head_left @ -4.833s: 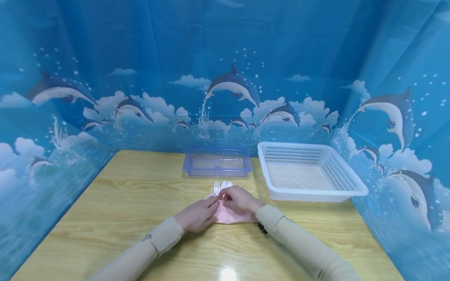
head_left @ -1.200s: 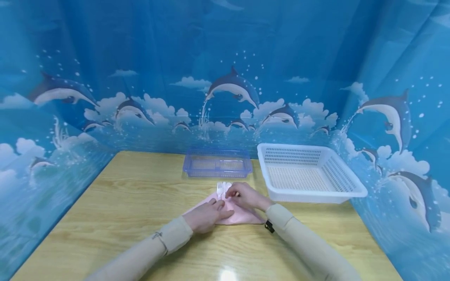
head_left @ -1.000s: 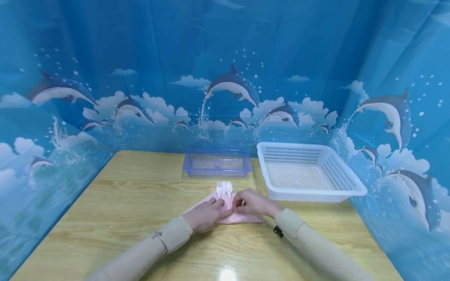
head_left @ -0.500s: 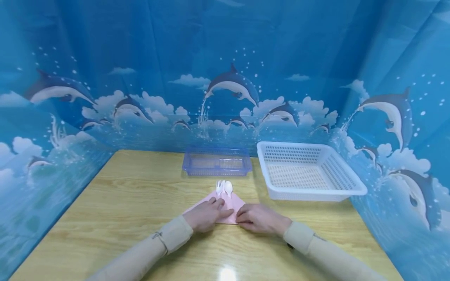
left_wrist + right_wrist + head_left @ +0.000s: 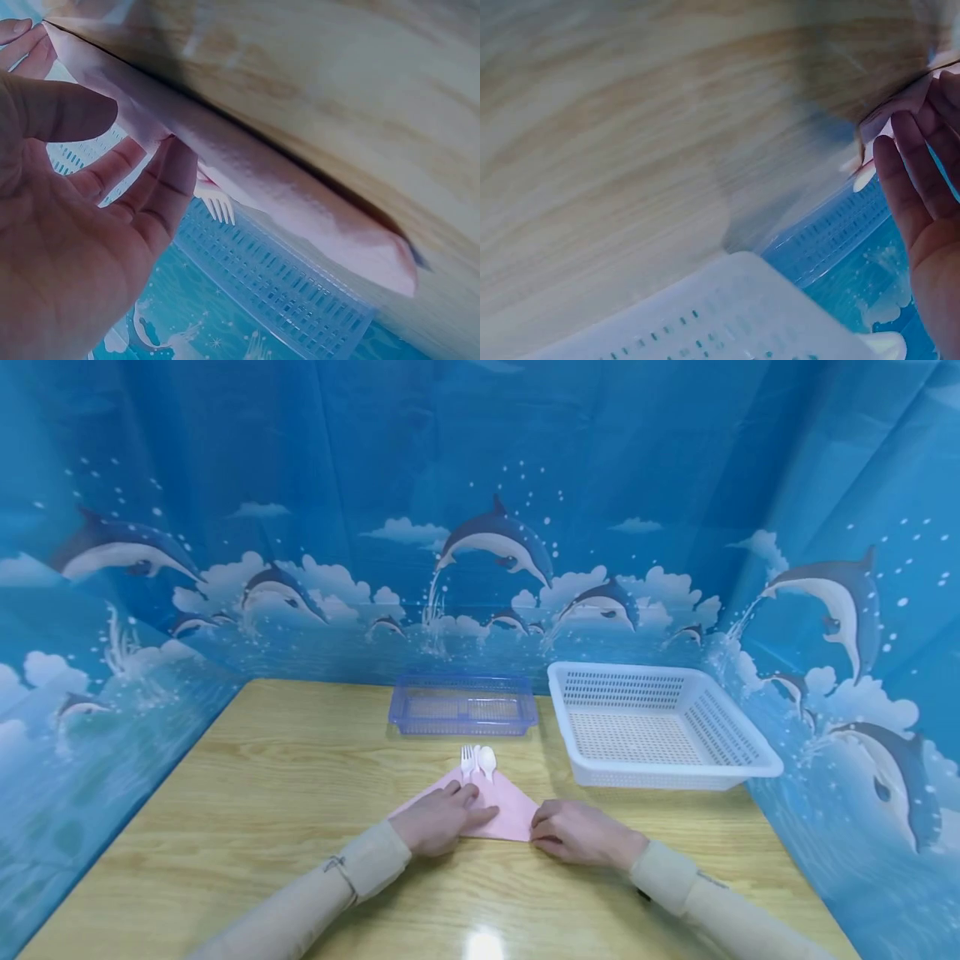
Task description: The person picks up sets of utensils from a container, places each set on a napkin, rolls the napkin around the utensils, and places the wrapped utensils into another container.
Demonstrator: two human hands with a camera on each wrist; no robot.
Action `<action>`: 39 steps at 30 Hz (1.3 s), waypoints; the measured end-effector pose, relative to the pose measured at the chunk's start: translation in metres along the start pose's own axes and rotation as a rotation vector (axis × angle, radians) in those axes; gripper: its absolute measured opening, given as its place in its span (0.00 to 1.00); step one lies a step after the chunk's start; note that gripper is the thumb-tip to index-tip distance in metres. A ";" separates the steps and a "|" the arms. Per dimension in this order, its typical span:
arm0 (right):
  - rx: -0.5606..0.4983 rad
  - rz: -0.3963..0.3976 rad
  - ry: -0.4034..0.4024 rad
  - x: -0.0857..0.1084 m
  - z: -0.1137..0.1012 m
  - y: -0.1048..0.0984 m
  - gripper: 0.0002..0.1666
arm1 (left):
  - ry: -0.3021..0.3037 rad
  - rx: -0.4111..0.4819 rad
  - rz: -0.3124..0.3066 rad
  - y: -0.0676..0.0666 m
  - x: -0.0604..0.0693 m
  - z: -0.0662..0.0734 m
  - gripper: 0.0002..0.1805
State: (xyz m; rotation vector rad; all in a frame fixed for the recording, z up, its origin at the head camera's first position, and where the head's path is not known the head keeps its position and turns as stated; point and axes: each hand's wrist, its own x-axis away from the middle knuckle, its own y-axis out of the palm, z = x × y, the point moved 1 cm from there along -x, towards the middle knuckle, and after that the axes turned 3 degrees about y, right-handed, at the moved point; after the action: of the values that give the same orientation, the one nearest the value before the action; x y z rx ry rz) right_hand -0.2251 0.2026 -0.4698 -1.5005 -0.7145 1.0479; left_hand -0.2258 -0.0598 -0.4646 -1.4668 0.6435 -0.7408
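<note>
A folded pink napkin (image 5: 510, 810) lies on the table, its near edge straight. The heads of a white fork (image 5: 467, 760) and a white spoon (image 5: 487, 760) stick out past its far edge, with another white utensil between them. My left hand (image 5: 437, 820) presses on the napkin's left-middle part with spread fingers. At the napkin's right corner, my right hand (image 5: 581, 833) pinches the edge. In the left wrist view the napkin (image 5: 262, 180) runs past my left hand (image 5: 82, 217), fork tines (image 5: 217, 204) beyond. The right wrist view shows my right hand (image 5: 930, 195) at the pink corner.
Behind the napkin stands a clear blue-purple basket (image 5: 463, 727). A larger white basket (image 5: 667, 770) is at the back right. The wooden table (image 5: 262, 760) is bordered by a blue dolphin-print curtain (image 5: 360, 460).
My right hand has moved from beside the utensils down and right to the napkin's right corner, leaving the spoon and the right part of the napkin uncovered. The left hand has stayed nearly still lately.
</note>
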 end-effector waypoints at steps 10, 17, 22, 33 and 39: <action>-0.169 -0.079 0.385 0.006 0.008 -0.004 0.06 | 0.000 -0.018 0.005 0.002 0.000 -0.001 0.41; -0.220 -0.117 0.751 -0.007 0.002 0.001 0.30 | 0.013 -0.029 0.016 0.000 0.002 0.000 0.41; -0.274 -0.172 0.855 -0.020 0.001 0.008 0.33 | 0.020 -0.036 0.026 0.001 0.002 0.000 0.41; -0.543 -0.149 0.875 -0.038 0.001 0.009 0.15 | 0.020 -0.022 0.034 -0.001 0.003 0.001 0.41; -0.942 -0.055 0.937 -0.044 -0.002 0.007 0.13 | 0.014 -0.004 0.033 0.002 0.002 0.001 0.41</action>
State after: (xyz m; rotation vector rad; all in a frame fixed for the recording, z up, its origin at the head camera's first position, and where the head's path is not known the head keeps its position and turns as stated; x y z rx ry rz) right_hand -0.2423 0.1613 -0.4667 -2.4601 -0.5491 -0.1946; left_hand -0.2234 -0.0611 -0.4660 -1.4523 0.6785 -0.7256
